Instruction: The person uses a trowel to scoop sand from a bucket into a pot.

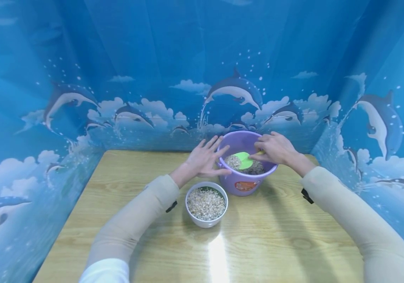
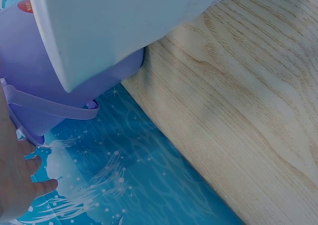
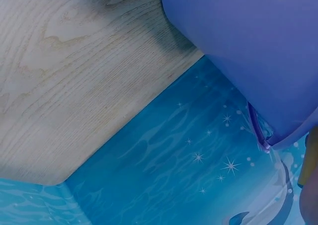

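Observation:
A purple bucket (image 1: 247, 137) stands at the back of the wooden table with grainy, gravel-like material (image 1: 256, 168) inside. Within it is a green toy shovel (image 1: 245, 160), its blade loaded with the same pale grains. My right hand (image 1: 276, 148) grips the shovel's yellow handle (image 3: 309, 158) over the bucket's right rim. With fingers spread, my left hand (image 1: 209, 158) rests against the left rim. Just in front of that hand sits a white bowl (image 1: 205, 224), filled with pale grains (image 1: 206, 204); its outer wall fills the top of the left wrist view.
The wooden table (image 1: 280, 243) ends close behind the bucket. A blue curtain (image 1: 173, 47) printed with dolphins hangs at the back and both sides. The bucket's purple carrying handle (image 2: 54, 106) hangs down its far side.

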The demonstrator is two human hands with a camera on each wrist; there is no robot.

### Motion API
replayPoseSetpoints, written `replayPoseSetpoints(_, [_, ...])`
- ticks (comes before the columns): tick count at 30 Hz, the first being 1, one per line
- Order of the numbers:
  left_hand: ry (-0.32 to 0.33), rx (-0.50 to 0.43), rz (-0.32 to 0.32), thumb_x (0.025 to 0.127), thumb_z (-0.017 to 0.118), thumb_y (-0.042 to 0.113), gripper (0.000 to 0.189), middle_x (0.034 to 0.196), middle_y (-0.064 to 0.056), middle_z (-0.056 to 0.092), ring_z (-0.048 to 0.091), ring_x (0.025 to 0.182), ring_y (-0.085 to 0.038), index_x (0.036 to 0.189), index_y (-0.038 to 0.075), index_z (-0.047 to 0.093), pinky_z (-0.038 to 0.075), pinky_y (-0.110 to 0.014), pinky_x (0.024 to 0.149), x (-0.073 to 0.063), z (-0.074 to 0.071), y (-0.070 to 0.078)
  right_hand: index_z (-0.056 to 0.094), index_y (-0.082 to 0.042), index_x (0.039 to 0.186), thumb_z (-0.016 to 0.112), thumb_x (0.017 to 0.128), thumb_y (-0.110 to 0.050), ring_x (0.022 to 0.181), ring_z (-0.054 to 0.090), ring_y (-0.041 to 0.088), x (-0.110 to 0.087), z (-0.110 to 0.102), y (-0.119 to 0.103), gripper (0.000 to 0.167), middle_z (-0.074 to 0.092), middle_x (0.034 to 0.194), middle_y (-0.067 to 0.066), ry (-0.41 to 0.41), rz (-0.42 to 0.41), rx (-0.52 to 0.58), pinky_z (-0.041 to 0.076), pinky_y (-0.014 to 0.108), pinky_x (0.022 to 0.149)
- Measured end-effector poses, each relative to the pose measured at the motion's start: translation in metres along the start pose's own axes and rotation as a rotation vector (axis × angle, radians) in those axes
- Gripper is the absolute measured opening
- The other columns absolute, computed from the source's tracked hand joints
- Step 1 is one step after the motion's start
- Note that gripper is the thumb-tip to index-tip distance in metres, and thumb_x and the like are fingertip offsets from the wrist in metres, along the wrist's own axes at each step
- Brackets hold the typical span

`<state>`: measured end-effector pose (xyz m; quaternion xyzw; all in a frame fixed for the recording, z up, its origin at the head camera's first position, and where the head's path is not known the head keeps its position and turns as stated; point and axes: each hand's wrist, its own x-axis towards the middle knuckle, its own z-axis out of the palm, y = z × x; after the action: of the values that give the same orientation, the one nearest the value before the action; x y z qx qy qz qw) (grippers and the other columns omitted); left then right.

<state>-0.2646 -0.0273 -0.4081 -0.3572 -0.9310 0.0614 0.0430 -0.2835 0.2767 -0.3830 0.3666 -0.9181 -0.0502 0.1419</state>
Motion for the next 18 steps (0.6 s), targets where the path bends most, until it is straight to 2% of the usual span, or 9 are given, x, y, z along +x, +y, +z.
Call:
replayPoseSetpoints(5, [-0.001,-0.006,0.0,0.095,0.034,0.087,0.1,0.179,-0.015,0.011,0.016,0.167,-0.035,0.17,0.022,0.02,0.026,-0.06,0.134,0.0002,-0.0002,-0.0002,0.078,-0.015,0.091,0.077,0.089,-0.06,0.076,0.063,0.018,-0.0024,-0.0011,0.0017,0.045,0.075,0.082,0.0,-0.013,0.032,0.004,0.049,0.035,0.072])
replayPoseSetpoints(18, [-0.008,-0.01,-0.002,0.094,0.035,0.088,0.101,0.18,-0.015,0.01,0.016,0.167,-0.034,0.171,0.022,0.019,0.026,-0.059,0.134,0.0002,0.0,0.0001,0.078,-0.016,0.091,0.077,0.088,-0.061,0.077,0.064,0.019,-0.0084,-0.0002,0.0041,0.045,0.074,0.081,-0.001,0.014,0.047,0.008,0.049,0.036,0.073])
